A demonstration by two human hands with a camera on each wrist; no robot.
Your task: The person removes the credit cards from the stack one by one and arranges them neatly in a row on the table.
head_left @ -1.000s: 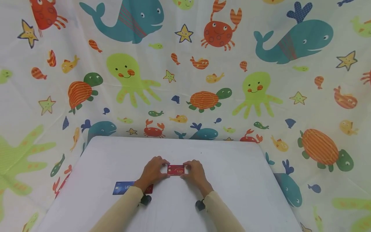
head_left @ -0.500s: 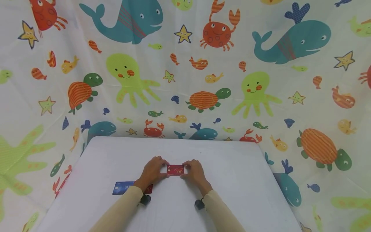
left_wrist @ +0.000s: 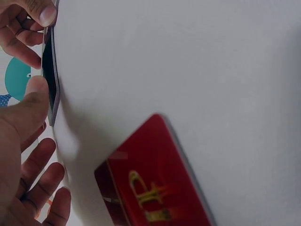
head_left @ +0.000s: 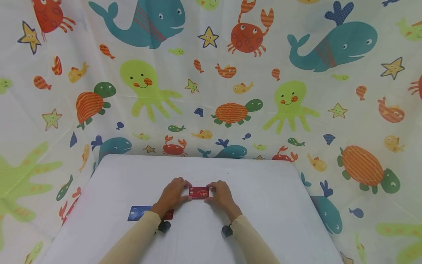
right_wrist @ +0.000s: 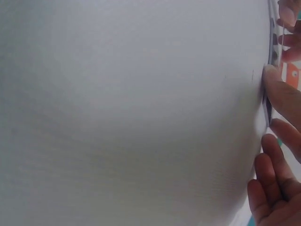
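While both hands work at the far-middle part of the white tabletop (head_left: 263, 205), a red VIP card (head_left: 199, 193) sits btwn them, long side running L to R, gold VIP lettering at its R half & a small chip at its L. L hand (head_left: 171, 196) pinches the card's L end, thumb at the near corner, index at the far one. R hand (head_left: 222, 200) does the same at the R end, so the grip's narrow on both sides w/ the card held by its corners. L hand's other fingers are bent & off the card. Edge-on in the wrist cams, it's hard to say if the card lies on the cloth or just above it.

Nearer the person & to the L, a blue VIP card (head_left: 138, 213) & a second red VIP card (head_left: 169, 215) lie on the table, both partly covered by the L wrist & forearm. Beige sleeves (head_left: 255, 242) reach past the near edge of view, w/ a small black device (head_left: 163, 226) at each wrist. Behind the table hangs a white cloth (head_left: 194, 139) printed w/ whales, crabs, octopuses, turtles & starfish
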